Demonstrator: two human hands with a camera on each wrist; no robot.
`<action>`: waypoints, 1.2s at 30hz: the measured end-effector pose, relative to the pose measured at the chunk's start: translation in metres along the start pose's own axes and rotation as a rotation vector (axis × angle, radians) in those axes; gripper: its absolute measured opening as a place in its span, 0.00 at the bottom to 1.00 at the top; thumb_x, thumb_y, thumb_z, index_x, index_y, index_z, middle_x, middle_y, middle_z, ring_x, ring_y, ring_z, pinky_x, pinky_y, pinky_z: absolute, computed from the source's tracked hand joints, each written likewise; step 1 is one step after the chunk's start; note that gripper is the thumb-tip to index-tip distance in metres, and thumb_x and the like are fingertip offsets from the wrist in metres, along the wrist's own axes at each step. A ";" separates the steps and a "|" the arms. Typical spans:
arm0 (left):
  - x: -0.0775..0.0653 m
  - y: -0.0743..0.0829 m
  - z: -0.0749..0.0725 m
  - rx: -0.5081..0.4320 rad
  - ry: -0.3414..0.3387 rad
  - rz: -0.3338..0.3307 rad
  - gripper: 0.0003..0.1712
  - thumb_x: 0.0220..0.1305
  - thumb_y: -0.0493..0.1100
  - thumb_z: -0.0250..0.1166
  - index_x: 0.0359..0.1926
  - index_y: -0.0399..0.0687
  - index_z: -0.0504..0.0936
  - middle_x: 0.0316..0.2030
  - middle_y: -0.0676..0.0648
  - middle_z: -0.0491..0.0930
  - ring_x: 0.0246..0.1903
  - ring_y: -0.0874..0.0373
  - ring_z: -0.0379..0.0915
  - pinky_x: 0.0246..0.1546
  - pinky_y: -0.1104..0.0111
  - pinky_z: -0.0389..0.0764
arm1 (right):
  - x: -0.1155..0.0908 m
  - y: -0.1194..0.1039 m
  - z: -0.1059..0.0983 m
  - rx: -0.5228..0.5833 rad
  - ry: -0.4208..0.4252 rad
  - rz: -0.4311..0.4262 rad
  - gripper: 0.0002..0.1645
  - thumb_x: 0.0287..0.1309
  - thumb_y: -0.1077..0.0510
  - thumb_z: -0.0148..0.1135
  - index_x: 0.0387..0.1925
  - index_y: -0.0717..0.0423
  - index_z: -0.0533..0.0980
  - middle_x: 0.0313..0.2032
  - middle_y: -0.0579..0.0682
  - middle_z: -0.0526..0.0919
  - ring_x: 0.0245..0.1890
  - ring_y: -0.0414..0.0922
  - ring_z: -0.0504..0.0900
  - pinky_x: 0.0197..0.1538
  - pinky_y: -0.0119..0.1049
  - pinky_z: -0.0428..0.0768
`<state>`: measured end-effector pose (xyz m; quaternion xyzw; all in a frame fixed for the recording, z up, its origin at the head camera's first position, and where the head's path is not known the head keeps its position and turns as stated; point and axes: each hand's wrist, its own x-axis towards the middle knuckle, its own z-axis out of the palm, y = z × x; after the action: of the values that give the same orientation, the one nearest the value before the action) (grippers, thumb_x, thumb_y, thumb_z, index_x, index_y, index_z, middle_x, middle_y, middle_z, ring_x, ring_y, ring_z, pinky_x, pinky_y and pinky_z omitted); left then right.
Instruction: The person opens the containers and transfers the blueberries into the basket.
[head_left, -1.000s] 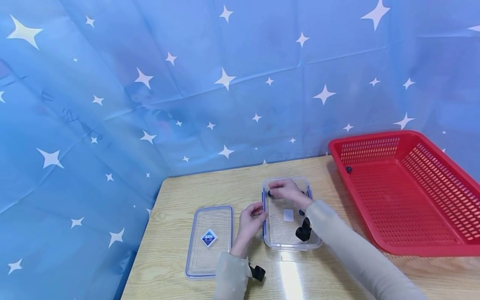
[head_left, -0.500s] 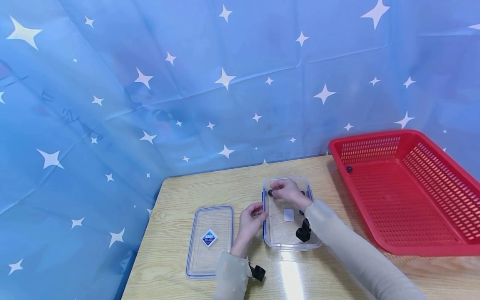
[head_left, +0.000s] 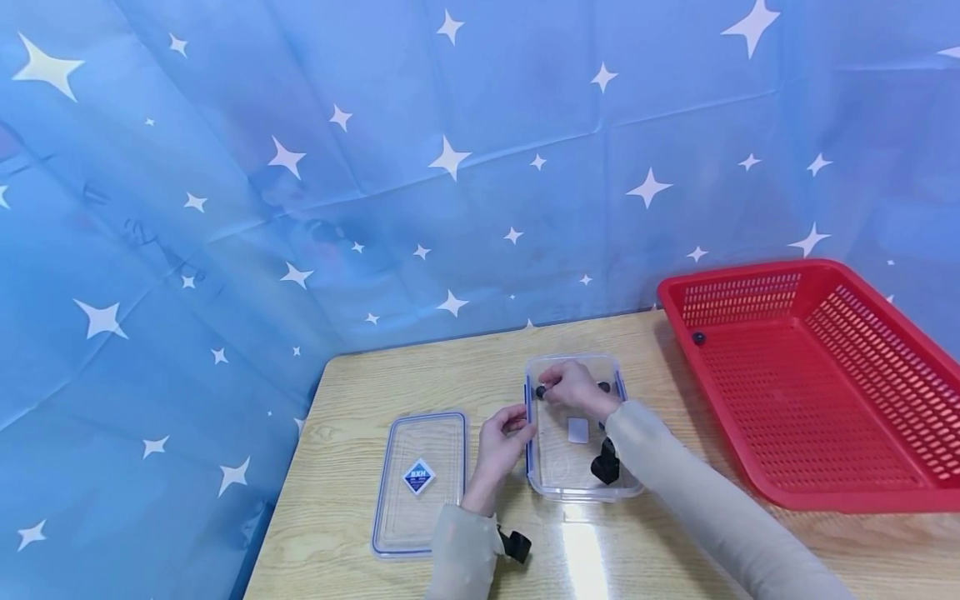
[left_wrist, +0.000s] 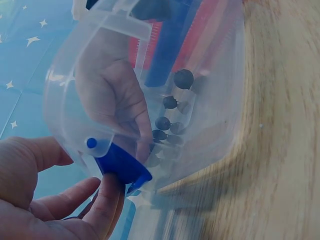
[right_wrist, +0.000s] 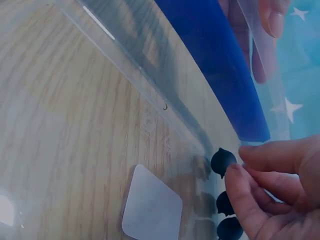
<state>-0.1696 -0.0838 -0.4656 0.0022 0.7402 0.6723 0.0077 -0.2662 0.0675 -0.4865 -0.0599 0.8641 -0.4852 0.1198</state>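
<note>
A clear plastic box (head_left: pixel 551 493) with blue side latches stands uncovered on the wooden table. At its far left corner my right hand (head_left: pixel 572 387) reaches inside and pinches a small dark ball (right_wrist: pixel 223 162) with a tiny pointed tip, resembling a blueberry. More such balls (right_wrist: pixel 229 228) line up beside it along the far wall, as the left wrist view shows through the plastic. Outside the box's left wall is my left hand (head_left: pixel 501 442), its relaxed fingers touching the hanging blue latch (left_wrist: pixel 125 166).
A clear lid (head_left: pixel 405 521) with blue edging and a diamond label lies left of the box. On the right, a large red basket (head_left: pixel 712 417) holds one dark ball (head_left: pixel 699 338). Inside the box is a white patch (head_left: pixel 577 431). A starry blue cloth (head_left: pixel 480 208) hangs behind the table.
My right hand has shifted slightly at the box's far left corner, uncovering more of the ball at the right. My left hand has stayed at the latch.
</note>
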 end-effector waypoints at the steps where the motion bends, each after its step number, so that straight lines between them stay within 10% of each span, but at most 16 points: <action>1: 0.000 -0.001 0.000 0.000 0.001 0.002 0.18 0.53 0.25 0.61 0.47 0.19 0.74 0.42 0.27 0.76 0.39 0.48 0.73 0.36 0.81 0.73 | 0.000 0.000 0.000 -0.021 -0.003 -0.005 0.20 0.45 0.73 0.60 0.45 0.71 0.78 0.35 0.58 0.82 0.34 0.46 0.77 0.36 0.33 0.77; 19: 0.001 -0.004 0.000 -0.021 -0.003 0.017 0.19 0.53 0.25 0.60 0.47 0.19 0.73 0.44 0.26 0.76 0.40 0.44 0.74 0.37 0.81 0.73 | -0.002 0.001 0.005 -0.296 -0.017 -0.206 0.11 0.39 0.73 0.63 0.30 0.66 0.83 0.28 0.54 0.85 0.27 0.43 0.77 0.32 0.34 0.77; 36: 0.002 -0.004 -0.001 0.003 -0.003 0.016 0.19 0.53 0.26 0.61 0.47 0.19 0.74 0.43 0.27 0.77 0.40 0.47 0.74 0.39 0.78 0.75 | 0.000 0.003 0.006 -0.180 -0.063 -0.175 0.09 0.40 0.73 0.63 0.29 0.65 0.82 0.25 0.52 0.83 0.23 0.42 0.75 0.26 0.30 0.74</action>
<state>-0.1714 -0.0848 -0.4694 0.0094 0.7412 0.6712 0.0033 -0.2643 0.0643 -0.4921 -0.1607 0.8913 -0.4123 0.0985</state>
